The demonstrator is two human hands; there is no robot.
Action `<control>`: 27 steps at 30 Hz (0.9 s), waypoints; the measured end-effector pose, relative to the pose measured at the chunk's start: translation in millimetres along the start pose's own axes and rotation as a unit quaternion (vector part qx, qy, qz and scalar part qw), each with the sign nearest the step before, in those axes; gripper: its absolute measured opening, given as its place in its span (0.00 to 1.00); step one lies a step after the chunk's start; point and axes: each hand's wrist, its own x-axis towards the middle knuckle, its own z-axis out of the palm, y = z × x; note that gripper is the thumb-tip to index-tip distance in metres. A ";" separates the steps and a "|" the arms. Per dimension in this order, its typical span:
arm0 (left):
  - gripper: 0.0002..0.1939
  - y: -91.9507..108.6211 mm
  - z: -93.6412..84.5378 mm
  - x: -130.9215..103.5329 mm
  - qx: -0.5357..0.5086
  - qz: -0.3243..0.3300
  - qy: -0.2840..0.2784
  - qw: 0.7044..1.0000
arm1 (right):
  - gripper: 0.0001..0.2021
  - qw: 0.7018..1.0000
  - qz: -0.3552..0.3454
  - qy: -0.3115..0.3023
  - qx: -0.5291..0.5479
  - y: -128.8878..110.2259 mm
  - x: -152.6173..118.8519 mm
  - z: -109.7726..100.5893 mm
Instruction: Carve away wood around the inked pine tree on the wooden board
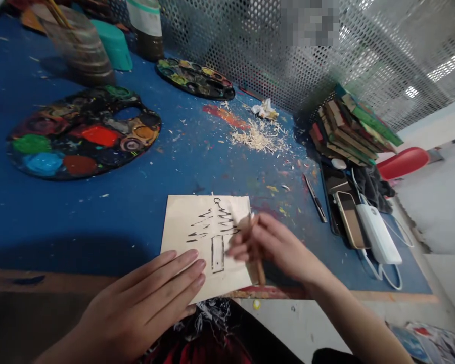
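Note:
A pale, thin wooden board (180,217) lies at the front edge of the blue table, bearing a dark-lined tree with a small ring at its top and a narrow trunk. My left hand (147,293) rests flat on its lower left part, fingers stretched out, the thumb near the front edge. Over the right side of the board, my right hand (273,240) is closed round a carving tool (260,270) with a brown wooden handle. Motion smears these fingers, and the tool's tip is hard to make out.
Pale wood shavings (260,135) lie beyond the board. Paint palettes (87,134) and a cloudy water cup (79,50) stand left. On the right are a craft knife (315,199), phone (349,217), white power bank (379,235) and stacked blocks (345,126). A perforated metal screen (242,45) stands behind.

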 end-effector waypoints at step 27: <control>0.23 43.6 7.9 53.3 0.114 0.114 -0.150 0.975 | 0.15 0.932 -0.006 0.175 -0.317 16.8 -53.9 -40.2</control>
